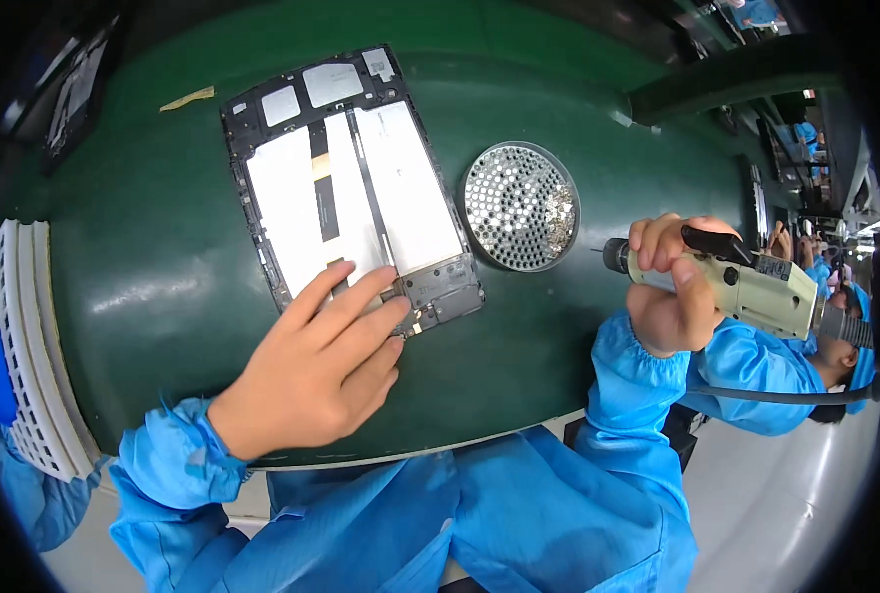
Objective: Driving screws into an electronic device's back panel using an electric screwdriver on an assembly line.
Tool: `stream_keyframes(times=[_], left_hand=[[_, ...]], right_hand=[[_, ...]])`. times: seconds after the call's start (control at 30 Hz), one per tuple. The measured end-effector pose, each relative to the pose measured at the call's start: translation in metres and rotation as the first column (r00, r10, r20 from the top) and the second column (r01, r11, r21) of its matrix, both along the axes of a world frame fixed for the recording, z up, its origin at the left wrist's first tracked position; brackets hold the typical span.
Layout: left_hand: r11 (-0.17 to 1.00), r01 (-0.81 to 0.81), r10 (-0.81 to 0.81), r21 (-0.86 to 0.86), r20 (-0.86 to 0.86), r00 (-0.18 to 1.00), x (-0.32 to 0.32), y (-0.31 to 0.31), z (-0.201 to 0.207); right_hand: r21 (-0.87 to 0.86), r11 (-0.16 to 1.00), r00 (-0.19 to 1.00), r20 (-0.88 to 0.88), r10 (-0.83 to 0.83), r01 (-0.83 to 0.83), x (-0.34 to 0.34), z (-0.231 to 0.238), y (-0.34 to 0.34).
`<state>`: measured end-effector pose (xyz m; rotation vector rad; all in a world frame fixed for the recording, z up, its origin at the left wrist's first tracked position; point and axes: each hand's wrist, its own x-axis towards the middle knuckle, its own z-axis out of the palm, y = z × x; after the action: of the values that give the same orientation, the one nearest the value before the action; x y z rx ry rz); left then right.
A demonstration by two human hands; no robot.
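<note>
An opened tablet [426, 232] lies on the green work surface, its silvery battery panels and black frame facing up. Across its lower end rests my left hand [316, 361], fingers stretched out and touching the tablet. My right hand [672, 277] is wrapped round a pale green electric screwdriver [756, 292], held off to the right with its thin bit pointing left. Between the tablet and the screwdriver stands a round screw tray [519, 212], with a perforated plate and many small silver screws, some heaped at its right side.
Stacked white perforated trays [35, 346] stand at the left edge. A strip of yellowish tape [188, 99] lies beyond the tablet. Another dark panel [74, 99] is at the far left. A black cable [786, 397] runs at right, where a co-worker in blue [766, 385] sits.
</note>
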<state>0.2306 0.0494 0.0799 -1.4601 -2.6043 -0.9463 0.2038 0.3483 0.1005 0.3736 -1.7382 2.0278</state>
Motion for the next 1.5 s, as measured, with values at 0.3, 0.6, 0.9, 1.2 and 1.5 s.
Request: stream_keyframes(times=[0.3, 0.6, 0.9, 1.2, 1.5], left_hand=[[0.927, -0.331, 0.252, -0.173, -0.366, 0.896, -0.047, 0.002, -0.013], [0.723, -0.680, 0.512, -0.122, -0.567, 0.646, -0.207, -0.026, -0.052], [0.627, -0.771, 0.757, 0.106, -0.317, 0.572, -0.172, -0.019, -0.062], [0.746, -0.575, 0.666, 0.337, -0.361, 0.653, -0.171, -0.013, -0.052], [0.693, -0.684, 0.713, 0.230, -0.359, 0.602, -0.162, -0.020, -0.056]], right_hand=[[-0.015, 0.997, 0.997, -0.030, -0.075, 0.075, -0.004, -0.007, 0.009], [-0.084, 0.988, 0.991, -0.005, -0.133, 0.132, -0.010, -0.014, 0.013], [0.034, 0.958, 0.953, 0.098, -0.287, 0.285, -0.007, -0.022, 0.025], [0.018, 0.961, 0.956, 0.103, -0.276, 0.275, 0.001, -0.029, 0.025], [0.056, 0.959, 0.951, 0.131, -0.281, 0.276, -0.001, -0.029, 0.010]])
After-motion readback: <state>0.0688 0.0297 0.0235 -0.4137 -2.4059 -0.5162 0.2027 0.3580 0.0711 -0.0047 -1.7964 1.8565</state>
